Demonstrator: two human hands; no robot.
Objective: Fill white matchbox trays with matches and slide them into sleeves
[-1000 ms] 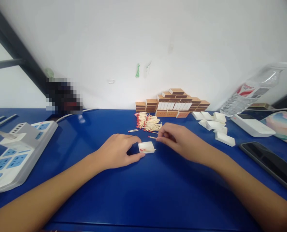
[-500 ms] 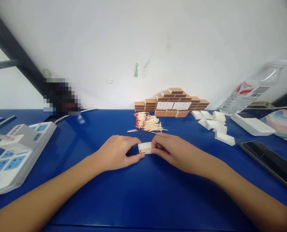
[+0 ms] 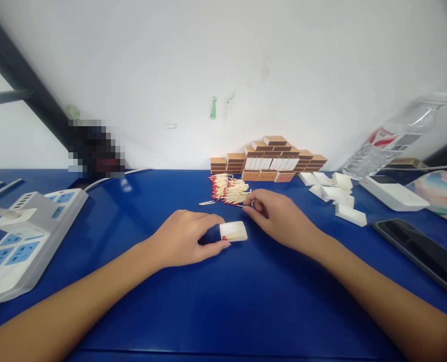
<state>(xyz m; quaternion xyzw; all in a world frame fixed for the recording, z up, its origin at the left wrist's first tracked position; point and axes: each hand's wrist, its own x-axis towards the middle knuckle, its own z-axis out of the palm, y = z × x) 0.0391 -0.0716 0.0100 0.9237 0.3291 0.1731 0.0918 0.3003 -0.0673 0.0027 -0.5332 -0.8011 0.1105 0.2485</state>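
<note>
My left hand (image 3: 193, 237) grips the left end of a small white matchbox tray (image 3: 238, 227) between thumb and forefinger. A few red-headed matches (image 3: 234, 236) lie along the tray's near side. Beyond the tray, my right hand (image 3: 274, 216) is at the near right edge of a heap of matches (image 3: 229, 189). Its thumb and forefinger are closed around the end of a match (image 3: 239, 204); the other fingers curl under the palm. Left of the heap, a couple of loose matches (image 3: 207, 203) lie apart on the blue table (image 3: 223, 306).
Brown matchboxes (image 3: 272, 175) are stacked against the white wall. White trays (image 3: 350, 215) lie scattered to the right, near a white device (image 3: 393, 195), a phone (image 3: 423, 254) and a plastic bottle (image 3: 393, 136). At left sits a power strip (image 3: 42, 241).
My right hand has moved from the tray up to the heap's near edge, leaving the tray's right end uncovered. My left hand still holds the tray, shifted slightly right.
</note>
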